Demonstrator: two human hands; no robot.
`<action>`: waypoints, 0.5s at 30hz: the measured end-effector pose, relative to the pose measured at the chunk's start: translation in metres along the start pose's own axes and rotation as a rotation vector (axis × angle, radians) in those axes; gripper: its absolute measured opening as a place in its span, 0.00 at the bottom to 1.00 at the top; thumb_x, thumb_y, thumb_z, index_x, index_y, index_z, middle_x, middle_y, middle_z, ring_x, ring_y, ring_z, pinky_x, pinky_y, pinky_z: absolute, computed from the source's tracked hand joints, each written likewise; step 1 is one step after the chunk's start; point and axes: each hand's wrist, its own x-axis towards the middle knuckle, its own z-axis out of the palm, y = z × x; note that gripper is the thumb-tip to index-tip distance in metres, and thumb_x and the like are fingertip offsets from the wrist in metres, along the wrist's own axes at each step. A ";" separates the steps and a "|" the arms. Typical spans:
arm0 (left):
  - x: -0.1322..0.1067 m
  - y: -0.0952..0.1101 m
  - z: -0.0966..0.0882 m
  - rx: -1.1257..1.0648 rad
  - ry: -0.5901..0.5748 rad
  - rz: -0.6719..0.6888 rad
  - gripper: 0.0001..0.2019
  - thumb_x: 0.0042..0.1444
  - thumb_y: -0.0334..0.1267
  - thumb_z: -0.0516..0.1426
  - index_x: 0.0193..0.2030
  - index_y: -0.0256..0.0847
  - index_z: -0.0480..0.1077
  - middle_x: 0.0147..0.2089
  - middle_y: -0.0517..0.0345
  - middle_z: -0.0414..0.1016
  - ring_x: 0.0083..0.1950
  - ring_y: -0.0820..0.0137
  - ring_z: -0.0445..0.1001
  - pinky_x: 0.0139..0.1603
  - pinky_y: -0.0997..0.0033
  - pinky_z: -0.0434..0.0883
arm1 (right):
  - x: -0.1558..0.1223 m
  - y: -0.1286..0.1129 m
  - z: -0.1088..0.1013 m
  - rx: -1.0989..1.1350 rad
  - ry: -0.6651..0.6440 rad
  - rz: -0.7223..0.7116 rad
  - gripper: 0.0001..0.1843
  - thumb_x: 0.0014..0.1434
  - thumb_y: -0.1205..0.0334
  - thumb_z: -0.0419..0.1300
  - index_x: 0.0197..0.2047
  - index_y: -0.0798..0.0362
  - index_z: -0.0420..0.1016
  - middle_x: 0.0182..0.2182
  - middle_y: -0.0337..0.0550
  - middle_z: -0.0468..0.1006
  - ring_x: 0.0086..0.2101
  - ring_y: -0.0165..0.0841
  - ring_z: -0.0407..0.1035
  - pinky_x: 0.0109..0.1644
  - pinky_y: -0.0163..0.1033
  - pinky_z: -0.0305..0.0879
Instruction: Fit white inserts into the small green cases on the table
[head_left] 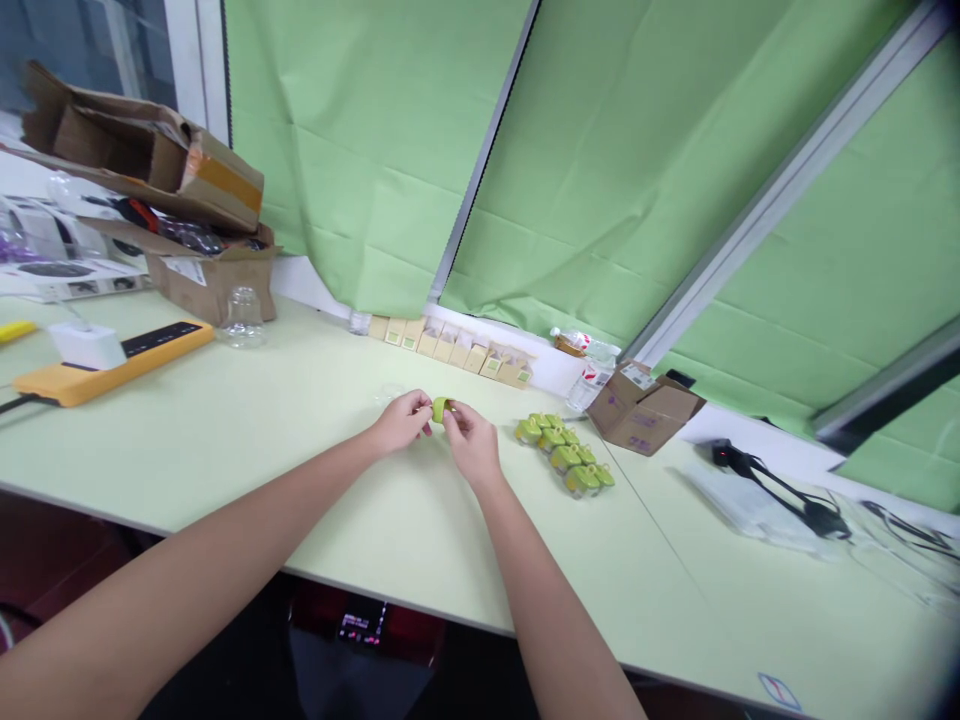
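My left hand and my right hand meet over the middle of the pale green table. Between their fingertips both pinch a small green cap-like piece. To the right of my right hand lie several small jars with green lids, grouped in a short double row on the table. A row of several small beige boxes stands along the back edge below the green curtain.
An open cardboard box sits at the back right beside a plastic water bottle. A yellow power strip, a clear glass jar and stacked cardboard boxes occupy the left. Black cables and clear bags lie right.
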 end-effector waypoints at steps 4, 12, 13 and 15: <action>-0.001 0.002 0.001 0.012 -0.034 0.003 0.05 0.51 0.39 0.54 0.33 0.40 0.65 0.30 0.62 0.69 0.29 0.72 0.73 0.25 0.76 0.66 | 0.000 0.003 -0.001 0.014 -0.007 0.033 0.20 0.60 0.49 0.55 0.48 0.52 0.74 0.36 0.44 0.81 0.33 0.33 0.75 0.38 0.36 0.71; -0.005 0.011 0.003 0.034 -0.013 -0.014 0.06 0.49 0.40 0.56 0.29 0.40 0.66 0.29 0.60 0.72 0.27 0.72 0.72 0.26 0.74 0.66 | -0.002 -0.003 -0.003 -0.082 0.019 -0.063 0.18 0.60 0.47 0.55 0.29 0.54 0.72 0.28 0.41 0.77 0.28 0.29 0.68 0.33 0.32 0.65; -0.004 0.012 0.003 0.034 0.004 -0.004 0.06 0.49 0.40 0.56 0.28 0.40 0.65 0.29 0.60 0.73 0.25 0.73 0.71 0.26 0.74 0.66 | -0.002 -0.003 -0.004 -0.106 0.032 -0.079 0.19 0.60 0.47 0.54 0.27 0.54 0.71 0.27 0.41 0.76 0.28 0.29 0.67 0.33 0.32 0.64; -0.003 0.012 0.003 0.037 0.031 0.012 0.07 0.49 0.40 0.56 0.27 0.40 0.65 0.28 0.60 0.74 0.24 0.74 0.70 0.28 0.73 0.67 | 0.000 -0.003 -0.005 -0.137 0.056 -0.094 0.19 0.60 0.47 0.54 0.26 0.53 0.69 0.25 0.39 0.73 0.27 0.28 0.65 0.32 0.32 0.63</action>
